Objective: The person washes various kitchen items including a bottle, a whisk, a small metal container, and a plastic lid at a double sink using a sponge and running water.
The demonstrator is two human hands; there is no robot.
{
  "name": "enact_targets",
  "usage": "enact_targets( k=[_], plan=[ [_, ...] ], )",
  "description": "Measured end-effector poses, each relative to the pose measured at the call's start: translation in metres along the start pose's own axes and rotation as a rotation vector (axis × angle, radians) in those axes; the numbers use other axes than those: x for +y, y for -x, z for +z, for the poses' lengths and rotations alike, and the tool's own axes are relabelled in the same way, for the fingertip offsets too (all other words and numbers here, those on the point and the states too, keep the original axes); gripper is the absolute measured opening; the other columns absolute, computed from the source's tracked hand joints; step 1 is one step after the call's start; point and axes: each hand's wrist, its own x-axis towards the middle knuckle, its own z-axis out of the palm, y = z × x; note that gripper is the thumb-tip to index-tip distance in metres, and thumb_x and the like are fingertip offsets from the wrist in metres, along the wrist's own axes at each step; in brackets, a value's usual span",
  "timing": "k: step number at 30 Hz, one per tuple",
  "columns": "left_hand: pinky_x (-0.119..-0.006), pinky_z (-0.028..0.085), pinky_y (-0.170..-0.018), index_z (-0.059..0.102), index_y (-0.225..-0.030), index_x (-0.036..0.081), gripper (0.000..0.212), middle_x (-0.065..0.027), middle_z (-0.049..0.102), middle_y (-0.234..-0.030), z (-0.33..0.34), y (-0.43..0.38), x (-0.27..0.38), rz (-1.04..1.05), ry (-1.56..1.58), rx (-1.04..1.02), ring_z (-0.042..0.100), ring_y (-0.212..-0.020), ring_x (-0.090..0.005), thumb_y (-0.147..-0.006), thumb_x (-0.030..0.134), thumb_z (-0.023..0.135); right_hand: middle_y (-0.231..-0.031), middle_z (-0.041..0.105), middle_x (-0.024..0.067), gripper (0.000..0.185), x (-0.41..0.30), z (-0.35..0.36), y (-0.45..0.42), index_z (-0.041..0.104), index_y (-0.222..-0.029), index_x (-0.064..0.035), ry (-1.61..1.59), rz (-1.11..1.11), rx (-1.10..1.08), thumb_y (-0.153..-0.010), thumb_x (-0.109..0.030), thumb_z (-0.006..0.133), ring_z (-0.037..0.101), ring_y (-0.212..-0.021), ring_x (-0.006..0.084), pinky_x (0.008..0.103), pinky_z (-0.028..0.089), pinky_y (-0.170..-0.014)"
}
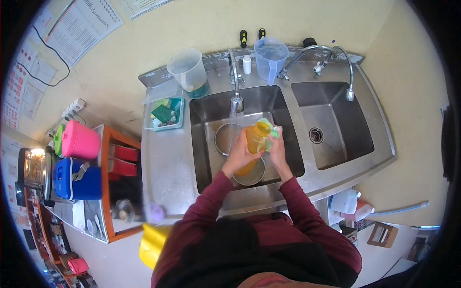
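Note:
Over the left basin of a steel double sink (158, 172), my left hand (237, 153) grips a yellow-orange translucent plastic bottle (256, 138), its open mouth tilted up and away from me. My right hand (278, 149) presses a pale green and yellow cloth or sponge (274, 131) against the bottle's right side. Water runs from the flexible faucet (237, 102) just beyond and left of the bottle. Below, two round metal pans or bowls lie in the basin, one at the far left (222, 138), the other (256, 175) nearer me and partly hidden by the bottle.
A plastic box of sponges (164, 124) sits left of the basin. Behind stand a clear pitcher (187, 72), a white bottle (247, 64) and a bluish pitcher (270, 59). The right basin (331, 126) has another faucet (350, 94). A yellow bucket-like container (153, 244) stands low at left.

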Motion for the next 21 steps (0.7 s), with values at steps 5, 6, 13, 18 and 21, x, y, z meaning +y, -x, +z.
enact_targets(
  k=[5,6,13,18,21],
  plan=[
    [-0.036,0.035,-0.103,0.029,-0.137,0.003,0.085,-0.0115,0.050,-0.129,-0.022,-0.004,-0.022,-0.045,0.607,-0.458,0.046,-0.122,-0.0221,-0.072,0.024,0.079,-0.126,0.051,0.0155,0.034,0.024,-0.001,-0.025,0.052,-0.112,0.0028,-0.654,0.223,-0.083,-0.086,-0.017,0.044,0.049,-0.110,0.0230,0.0340,0.037,-0.095],
    [-0.036,0.034,-0.103,0.030,-0.136,0.003,0.085,-0.0104,0.049,-0.129,-0.026,-0.002,-0.022,-0.142,0.856,-0.537,0.046,-0.122,-0.0213,-0.071,0.025,0.080,-0.126,0.051,0.0155,0.034,0.024,0.000,-0.032,0.052,-0.112,0.0028,-0.655,0.224,-0.088,-0.086,-0.017,0.044,0.049,-0.110,0.0230,0.0340,0.037,-0.095],
    [-0.034,0.036,-0.103,0.032,-0.139,0.004,0.084,-0.0087,0.049,-0.130,-0.039,-0.012,-0.037,-0.189,0.679,-0.631,0.047,-0.120,-0.0182,-0.070,0.015,0.080,-0.129,0.050,0.0140,0.036,-0.030,-0.006,-0.081,0.050,-0.119,-0.0010,-0.505,0.055,-0.519,-0.086,-0.013,0.043,0.048,-0.111,0.0200,0.0299,0.035,-0.099],
    [-0.032,0.036,-0.101,0.033,-0.133,0.004,0.085,-0.0089,0.051,-0.124,-0.034,0.002,-0.050,-0.156,0.646,-0.369,0.048,-0.117,-0.0181,-0.067,0.023,0.084,-0.114,0.060,0.0085,0.032,-0.059,0.012,-0.038,0.052,-0.122,-0.0048,-0.131,-0.055,-0.088,-0.092,-0.009,0.040,0.056,-0.103,0.0179,0.0295,0.043,-0.090],
    [-0.032,0.038,-0.099,0.036,-0.131,0.004,0.083,-0.0089,0.052,-0.121,-0.029,0.007,-0.053,-0.099,0.502,-0.282,0.049,-0.115,-0.0187,-0.066,0.022,0.084,-0.111,0.062,0.0105,0.031,-0.053,0.004,-0.023,0.057,-0.119,-0.0042,0.092,-0.059,-0.289,-0.094,-0.020,0.048,0.054,-0.109,0.0167,0.0281,0.042,-0.090]
  ],
)
